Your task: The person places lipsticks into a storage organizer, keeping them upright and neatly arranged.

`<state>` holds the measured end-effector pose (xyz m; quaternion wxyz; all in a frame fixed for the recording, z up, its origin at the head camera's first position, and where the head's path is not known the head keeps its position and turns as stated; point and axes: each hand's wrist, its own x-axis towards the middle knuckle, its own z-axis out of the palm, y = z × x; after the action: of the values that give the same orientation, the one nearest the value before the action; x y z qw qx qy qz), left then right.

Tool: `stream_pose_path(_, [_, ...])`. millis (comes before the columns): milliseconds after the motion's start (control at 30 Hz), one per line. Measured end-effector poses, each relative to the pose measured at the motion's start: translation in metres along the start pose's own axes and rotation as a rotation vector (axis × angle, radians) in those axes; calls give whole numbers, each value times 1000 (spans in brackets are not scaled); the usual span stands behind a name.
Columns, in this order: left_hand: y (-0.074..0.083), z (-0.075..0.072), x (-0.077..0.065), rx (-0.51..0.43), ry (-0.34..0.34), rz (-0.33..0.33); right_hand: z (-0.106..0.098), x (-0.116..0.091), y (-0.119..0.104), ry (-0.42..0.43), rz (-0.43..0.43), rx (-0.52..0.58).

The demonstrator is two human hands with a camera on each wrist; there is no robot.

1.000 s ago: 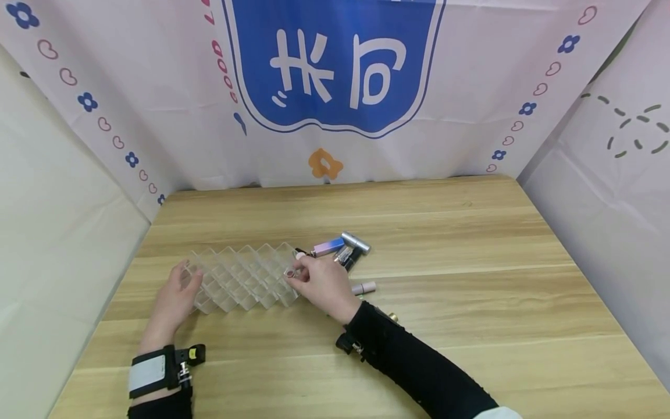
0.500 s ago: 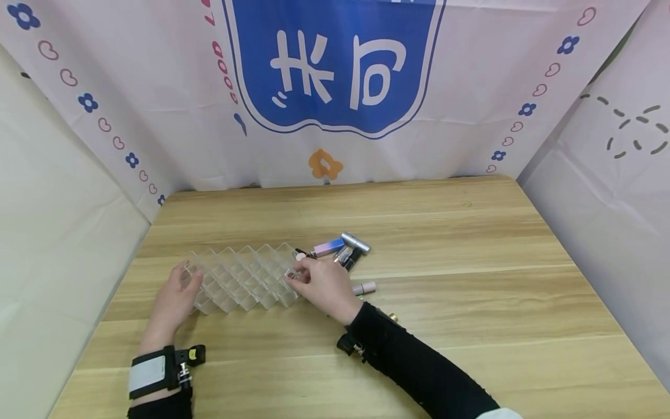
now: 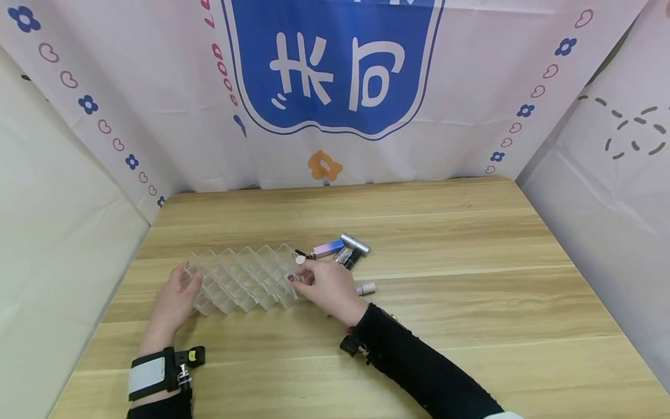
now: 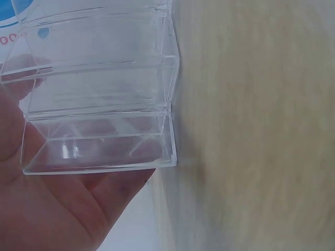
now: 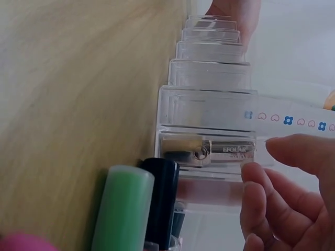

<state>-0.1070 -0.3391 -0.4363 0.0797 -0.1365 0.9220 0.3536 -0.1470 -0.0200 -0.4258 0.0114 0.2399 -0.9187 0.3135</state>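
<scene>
A clear lipstick organizer point(image 3: 238, 282) with diamond-shaped compartments stands on the wooden table. My left hand point(image 3: 175, 297) grips its left end, thumb in front; in the left wrist view the palm point(image 4: 57, 209) lies behind the clear wall. Inside a compartment at the right end lies a lipstick tube point(image 5: 230, 149) with a shiny printed end; its round dark end point(image 3: 291, 278) shows in the head view. Thumb and fingers of my right hand point(image 5: 288, 193) stand spread just off that end. A pale round end point(image 3: 300, 259) shows above the right fingertips.
Right of the organizer lie a blue-pink tube point(image 3: 327, 248), a silver tube point(image 3: 356, 242), a black tube point(image 3: 353, 258) and a pale pink tube point(image 3: 367, 288). The right wrist view shows a green tube point(image 5: 123, 209) and a dark tube point(image 5: 162, 193) close by.
My right hand has drawn slightly right and down, its fingers loosening from the lipstick's end. The pale round end shows more fully. My left hand stays put.
</scene>
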Motion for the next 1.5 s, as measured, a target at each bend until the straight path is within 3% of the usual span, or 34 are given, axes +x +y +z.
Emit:
stream_pose_path(367, [1, 0, -1, 4, 1, -2, -12, -4, 9, -86, 20, 55])
stream_pose_path(1500, [-1, 1, 0, -5, -11, 10, -30, -18, 35, -207, 2, -51])
